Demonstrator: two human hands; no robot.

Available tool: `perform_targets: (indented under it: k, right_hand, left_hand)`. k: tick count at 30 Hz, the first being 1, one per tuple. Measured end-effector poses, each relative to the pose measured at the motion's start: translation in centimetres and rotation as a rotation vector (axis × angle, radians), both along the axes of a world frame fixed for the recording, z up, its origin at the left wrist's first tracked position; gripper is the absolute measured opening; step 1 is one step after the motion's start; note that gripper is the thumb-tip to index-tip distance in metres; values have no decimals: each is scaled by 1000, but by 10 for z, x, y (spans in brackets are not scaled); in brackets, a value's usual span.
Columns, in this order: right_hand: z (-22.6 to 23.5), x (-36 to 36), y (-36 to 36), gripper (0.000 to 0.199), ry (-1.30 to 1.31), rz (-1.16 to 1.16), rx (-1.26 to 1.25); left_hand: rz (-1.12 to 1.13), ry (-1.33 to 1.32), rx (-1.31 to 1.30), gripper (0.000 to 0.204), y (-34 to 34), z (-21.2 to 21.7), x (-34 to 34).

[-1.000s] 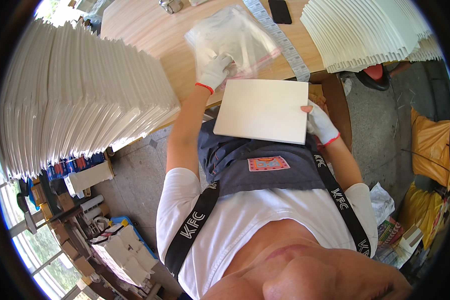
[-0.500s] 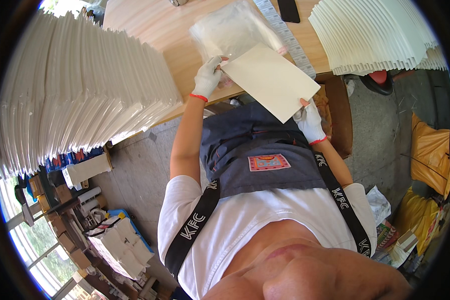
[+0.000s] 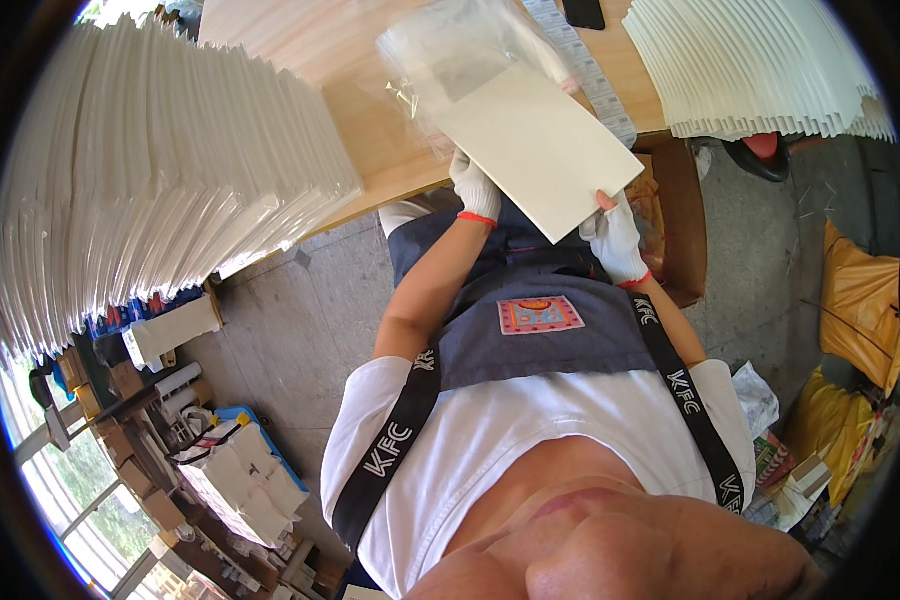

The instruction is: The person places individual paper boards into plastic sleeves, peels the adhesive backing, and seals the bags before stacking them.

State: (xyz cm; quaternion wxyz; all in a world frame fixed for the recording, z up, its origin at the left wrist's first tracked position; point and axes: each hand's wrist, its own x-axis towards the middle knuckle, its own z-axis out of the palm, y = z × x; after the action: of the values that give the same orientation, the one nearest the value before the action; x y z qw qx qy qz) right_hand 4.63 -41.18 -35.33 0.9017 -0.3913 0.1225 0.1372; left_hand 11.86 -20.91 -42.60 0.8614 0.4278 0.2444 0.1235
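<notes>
Pinches near right edge of white panel (image 3: 545,145) with right hand (image 3: 615,240); touches left edge with left hand (image 3: 477,188), cannot tell if gripping; holds panel aslant over edge of table (image 3: 365,115) and clear bags (image 3: 445,50); could catch bags if tipped, slip if pinched lightly

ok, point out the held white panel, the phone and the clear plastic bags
White panel (image 3: 542,150): head view, middle of its upper face.
Phone (image 3: 584,13): head view, its black visible part at the top edge.
Clear plastic bags (image 3: 452,48): head view, the part showing beyond the panel.
</notes>
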Motion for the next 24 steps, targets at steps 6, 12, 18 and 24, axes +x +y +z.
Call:
perform_targets:
  k: [6, 12, 18, 24]
  right_hand:
    - [-5, 11, 17, 25, 132, 79, -148]
    - [-55, 33, 43, 40, 348, 79, 678]
    - [-35, 23, 51, 34, 71, 493, -65]
    - [-14, 56, 78, 19, -557, 631, -1134]
  left_hand:
    - [-262, -4, 66, 15, -18, -26, -58]
    - [-491, 324, -179, 21, 8, -22, -69]
    - [-551, 440, 26, 27, 42, 13, -54]
    - [-631, 395, 363, 23, 64, 16, -58]
